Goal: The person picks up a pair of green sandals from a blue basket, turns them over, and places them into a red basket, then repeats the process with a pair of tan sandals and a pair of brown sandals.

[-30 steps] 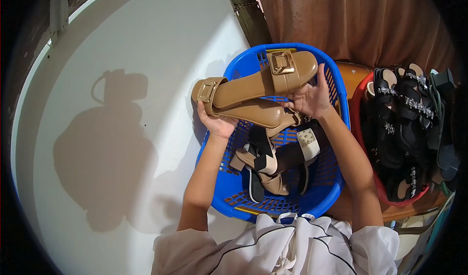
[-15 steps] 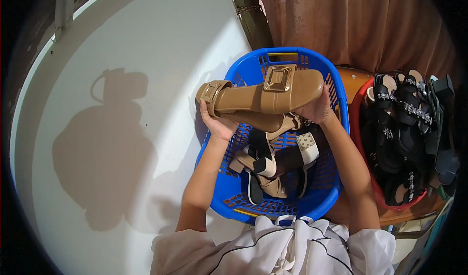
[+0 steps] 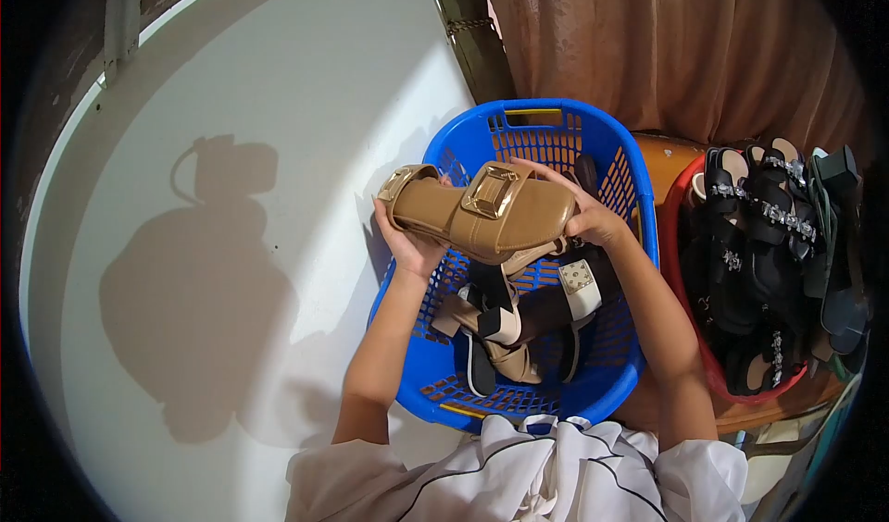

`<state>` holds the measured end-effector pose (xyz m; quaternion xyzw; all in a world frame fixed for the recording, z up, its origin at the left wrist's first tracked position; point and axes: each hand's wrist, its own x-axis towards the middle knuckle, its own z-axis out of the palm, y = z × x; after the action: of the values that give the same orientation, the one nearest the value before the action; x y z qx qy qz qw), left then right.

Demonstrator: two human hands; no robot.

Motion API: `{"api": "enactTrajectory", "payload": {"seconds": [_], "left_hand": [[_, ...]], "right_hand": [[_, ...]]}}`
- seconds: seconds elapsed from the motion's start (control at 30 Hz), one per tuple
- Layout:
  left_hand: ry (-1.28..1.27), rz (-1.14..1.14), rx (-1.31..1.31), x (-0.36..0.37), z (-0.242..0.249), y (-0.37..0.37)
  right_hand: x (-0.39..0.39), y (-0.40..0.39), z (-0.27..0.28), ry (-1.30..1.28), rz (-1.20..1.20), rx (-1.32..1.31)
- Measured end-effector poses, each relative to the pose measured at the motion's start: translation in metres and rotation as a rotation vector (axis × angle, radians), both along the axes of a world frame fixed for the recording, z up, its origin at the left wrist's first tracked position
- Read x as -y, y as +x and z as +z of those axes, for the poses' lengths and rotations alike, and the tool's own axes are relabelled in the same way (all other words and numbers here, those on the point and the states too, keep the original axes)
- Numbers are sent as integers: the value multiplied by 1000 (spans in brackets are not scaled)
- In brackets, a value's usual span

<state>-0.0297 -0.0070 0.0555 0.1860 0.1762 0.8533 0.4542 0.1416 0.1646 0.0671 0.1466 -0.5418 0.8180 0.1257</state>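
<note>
A pair of tan sandals [image 3: 431, 215] with gold square buckles is held up over a blue plastic basket [image 3: 593, 388], one sandal pointing each way. My left hand [image 3: 412, 244] is closed around the left end of the pair, its thumb near the buckle there. On the right end, my right hand [image 3: 593, 215] grips the toe, with fingers over the far side and thumb at the near edge. Below, the basket holds several sandals: a black-and-white one with a patterned square [image 3: 581, 286], a beige heeled one [image 3: 514, 363] and dark-soled ones.
To the right stands a red basket [image 3: 694, 341] heaped with black sandals [image 3: 773, 217] bearing silver decorations. Both baskets rest by a brown wooden surface [image 3: 669, 156]. A brown curtain [image 3: 630, 50] hangs behind, and a white surface [image 3: 343, 78] extends along the left.
The tan sandals have been lowered and tilted, with the right end moving left and down. My right hand has shifted its hold, its fingers now reaching over the sandal's far edge.
</note>
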Motion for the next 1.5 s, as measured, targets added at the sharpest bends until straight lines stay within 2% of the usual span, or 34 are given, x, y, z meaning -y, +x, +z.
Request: {"api": "enactTrajectory", "payload": {"seconds": [0.17, 0.27, 0.37, 0.57, 0.67, 0.77, 0.9, 1.1, 1.27, 1.4, 1.5], "left_hand": [[-118, 48, -30, -4, 0, 1], [-113, 8, -22, -5, -6, -4], [-170, 76, -46, -4, -4, -3], [-161, 78, -39, -2, 4, 0], [-158, 54, -84, -4, 2, 1], [-86, -102, -11, -6, -4, -2], [-128, -53, -66, -7, -8, -5], [-24, -194, -75, -5, -4, 2], [-109, -66, -138, -7, -1, 5], [42, -64, -235, -10, -5, -3], [107, -23, -248, -8, -7, -7]], "right_hand": [[1, 0, 1, 51, 45, -58], [2, -1, -2, 83, 123, -26], [6, 0, 0, 15, 147, 15], [5, -1, 1, 118, 133, -29], [10, -3, 3, 250, 91, -48], [9, -9, -6, 427, 36, -27], [5, -7, -6, 323, 14, 0], [1, -10, -8, 538, -112, -70], [2, -6, -6, 539, -29, 38], [0, -9, -16, 522, -106, 4], [0, -5, -16, 391, -5, 297]]}}
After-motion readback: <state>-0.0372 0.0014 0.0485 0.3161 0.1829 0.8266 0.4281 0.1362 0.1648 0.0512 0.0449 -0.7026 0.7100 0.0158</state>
